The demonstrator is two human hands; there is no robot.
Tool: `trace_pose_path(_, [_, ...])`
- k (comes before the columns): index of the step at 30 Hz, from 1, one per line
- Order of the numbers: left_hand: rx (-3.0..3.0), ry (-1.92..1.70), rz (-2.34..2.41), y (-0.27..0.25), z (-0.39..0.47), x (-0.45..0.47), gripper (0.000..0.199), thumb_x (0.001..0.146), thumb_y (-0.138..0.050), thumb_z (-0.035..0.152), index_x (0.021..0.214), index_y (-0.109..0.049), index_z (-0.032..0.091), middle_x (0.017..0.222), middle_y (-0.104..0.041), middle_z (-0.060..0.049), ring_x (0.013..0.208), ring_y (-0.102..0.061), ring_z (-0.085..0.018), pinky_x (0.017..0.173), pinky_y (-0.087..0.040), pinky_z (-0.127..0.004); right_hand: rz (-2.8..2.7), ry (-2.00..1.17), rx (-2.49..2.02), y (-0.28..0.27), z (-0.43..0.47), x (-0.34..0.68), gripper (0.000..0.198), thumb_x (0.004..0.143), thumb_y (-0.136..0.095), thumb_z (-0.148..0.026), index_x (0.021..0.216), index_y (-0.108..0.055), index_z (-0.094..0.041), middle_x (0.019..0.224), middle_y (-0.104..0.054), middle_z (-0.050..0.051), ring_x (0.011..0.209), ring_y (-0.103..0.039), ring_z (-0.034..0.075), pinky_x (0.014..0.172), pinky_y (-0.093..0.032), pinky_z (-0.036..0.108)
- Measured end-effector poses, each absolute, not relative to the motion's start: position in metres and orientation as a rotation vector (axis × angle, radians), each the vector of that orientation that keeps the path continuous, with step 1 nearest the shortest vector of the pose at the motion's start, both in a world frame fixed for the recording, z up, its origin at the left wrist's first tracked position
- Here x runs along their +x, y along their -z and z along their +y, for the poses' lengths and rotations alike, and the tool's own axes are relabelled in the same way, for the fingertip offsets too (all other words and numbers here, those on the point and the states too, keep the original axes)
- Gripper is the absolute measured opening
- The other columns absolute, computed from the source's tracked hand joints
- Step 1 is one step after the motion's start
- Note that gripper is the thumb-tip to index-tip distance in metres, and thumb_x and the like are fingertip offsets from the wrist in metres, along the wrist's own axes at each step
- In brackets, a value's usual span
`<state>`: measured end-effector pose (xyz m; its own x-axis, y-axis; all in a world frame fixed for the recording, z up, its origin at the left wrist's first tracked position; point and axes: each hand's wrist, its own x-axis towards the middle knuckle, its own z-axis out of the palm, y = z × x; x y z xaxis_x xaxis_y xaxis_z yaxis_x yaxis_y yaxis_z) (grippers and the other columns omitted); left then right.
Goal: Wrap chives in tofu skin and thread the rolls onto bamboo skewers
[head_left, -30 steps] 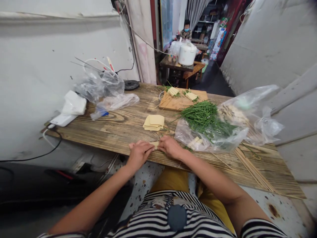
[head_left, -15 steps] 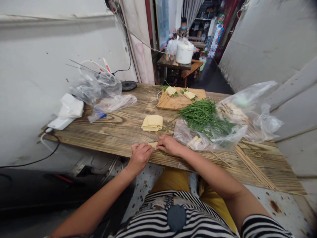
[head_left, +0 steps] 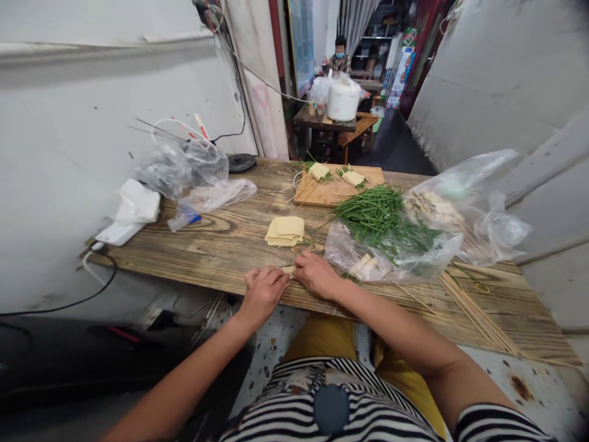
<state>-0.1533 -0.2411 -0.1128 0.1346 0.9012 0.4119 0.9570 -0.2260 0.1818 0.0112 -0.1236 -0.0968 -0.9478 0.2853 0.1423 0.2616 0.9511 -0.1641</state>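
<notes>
At the table's front edge, my left hand [head_left: 264, 293] and my right hand [head_left: 317, 274] are closed on the two ends of a rolled tofu-skin sheet [head_left: 288, 269]. Only its pale middle shows; fingers cover the rest. Bits of green stick out by my right hand. Just beyond lies a stack of cut tofu-skin sheets [head_left: 284, 231]. To the right, a heap of green chives [head_left: 370, 209] rests on a clear plastic bag [head_left: 338, 245], with a few finished rolls [head_left: 365, 266] at its near side.
A wooden board [head_left: 317, 195] at the back carries skewered rolls [head_left: 353, 178]. Bamboo skewers [head_left: 481, 313] lie at the right, near a bag of pale food [head_left: 432, 209]. Plastic bags [head_left: 184, 166] and a white power bank-like box [head_left: 119, 233] are left. A person [head_left: 339, 58] sits far back.
Both hands stay at the same spot, and the pale strip showing between them looks narrower, more rolled up. The view has shifted slightly.
</notes>
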Motion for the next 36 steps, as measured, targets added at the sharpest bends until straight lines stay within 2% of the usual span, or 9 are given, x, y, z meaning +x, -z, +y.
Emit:
trace_pose_path(5, [-2.28,0.808,-1.833,0.121,-0.243,-0.158,0.022,0.097,-0.048,0.022,0.103,-0.069,0.024,0.09,-0.073,-0.003,0.087,-0.06,-0.017,0.08,-0.028,-0.038,-2.878,-0.28,-0.406,0.105,-0.124,0.011,0.029,0.097,-0.049,-0.023,0.074,-0.066,-0.017,0.082,-0.057,0.005,0.08,-0.044,0.018,0.067,-0.032,0.029])
trace_pose_path(15, [-2.273,0.809,-1.734,0.121,-0.244,-0.16,0.022,0.098,-0.047,0.024,0.103,-0.069,0.023,0.097,-0.072,-0.004,0.09,-0.06,-0.018,0.079,-0.031,-0.037,-2.904,-0.346,-0.419,0.102,-0.121,0.011,0.025,0.096,-0.052,-0.027,0.081,-0.069,-0.017,0.084,-0.062,0.006,0.081,-0.047,0.018,0.073,-0.033,0.03])
trace_pose_path(23, [-2.353,0.784,-1.92,0.115,-0.231,-0.166,0.025,0.096,-0.048,0.029,0.092,-0.072,0.025,0.09,-0.072,-0.004,0.083,-0.058,-0.017,0.078,-0.029,-0.038,-2.856,-0.031,-0.377,0.108,-0.14,0.017,0.022,0.099,-0.044,-0.023,0.092,-0.064,-0.017,0.091,-0.058,0.008,0.091,-0.045,0.021,0.078,-0.034,0.034])
trace_pose_path(26, [-2.311,0.761,-1.907,0.114,-0.233,-0.164,0.025,0.097,-0.047,0.027,0.094,-0.072,0.026,0.092,-0.072,-0.004,0.084,-0.058,-0.018,0.079,-0.028,-0.039,-2.921,-0.002,-0.36,0.109,-0.134,0.014,0.022,0.099,-0.044,-0.022,0.091,-0.064,-0.017,0.088,-0.058,0.007,0.089,-0.045,0.022,0.077,-0.035,0.034])
trace_pose_path(31, [-2.219,0.77,-1.763,0.118,-0.24,-0.155,0.023,0.098,-0.047,0.025,0.105,-0.068,0.023,0.101,-0.072,-0.007,0.097,-0.059,-0.02,0.083,-0.027,-0.04,-2.981,-0.029,-0.322,0.105,-0.123,0.007,0.024,0.099,-0.045,-0.025,0.087,-0.064,-0.017,0.09,-0.058,0.007,0.091,-0.047,0.02,0.08,-0.036,0.032])
trace_pose_path(36, [-2.309,0.744,-1.734,0.12,-0.23,-0.163,0.021,0.097,-0.048,0.021,0.099,-0.069,0.022,0.097,-0.073,-0.006,0.089,-0.059,-0.019,0.079,-0.029,-0.038,-2.936,-0.014,-0.431,0.105,-0.127,0.009,0.028,0.101,-0.039,-0.024,0.089,-0.063,-0.016,0.092,-0.058,0.007,0.091,-0.047,0.02,0.081,-0.037,0.032])
